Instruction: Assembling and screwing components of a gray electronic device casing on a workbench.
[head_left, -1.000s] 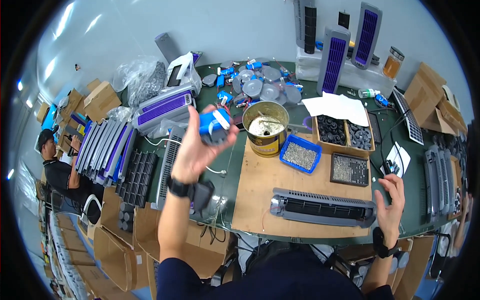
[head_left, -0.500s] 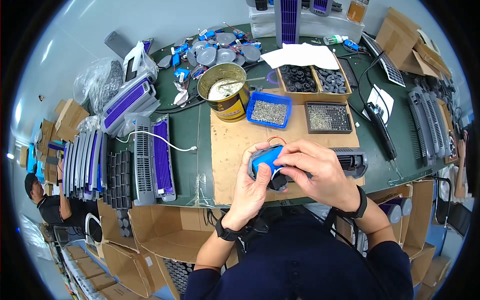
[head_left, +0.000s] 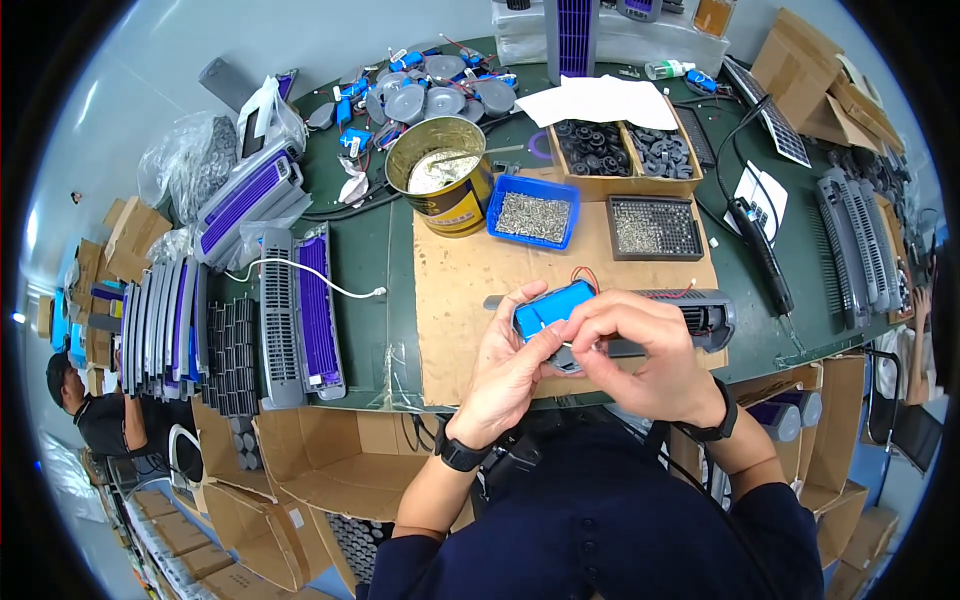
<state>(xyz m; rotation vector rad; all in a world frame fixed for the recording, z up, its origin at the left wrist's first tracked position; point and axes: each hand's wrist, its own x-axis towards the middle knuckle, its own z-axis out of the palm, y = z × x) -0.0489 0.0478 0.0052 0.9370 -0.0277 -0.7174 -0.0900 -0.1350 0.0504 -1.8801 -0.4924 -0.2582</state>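
Above the front edge of the bench, my left hand (head_left: 503,372) grips a blue battery pack (head_left: 552,308) set in a grey round base, most of which my fingers hide. Red and dark wires rise from the pack's far side. My right hand (head_left: 650,352) is closed beside the pack, its thumb and forefinger pinched close to my left thumb. Something thin and whitish shows at those fingertips, too small to name. Behind my right hand, a grey slotted housing (head_left: 712,318) lies on the cardboard sheet (head_left: 455,340), a red wire at its far side.
A tin of pale paste (head_left: 455,205), a blue tray of screws (head_left: 533,217) and a dark tray of small metal parts (head_left: 655,228) stand beyond my hands. Further back are a box of black parts (head_left: 590,150) and piled grey bases (head_left: 405,103). A power screwdriver (head_left: 762,262) lies right.
The battery pack has been turned in my left hand, showing more of its blue top. My right fingers have shifted slightly toward me, and the housing behind is more exposed.
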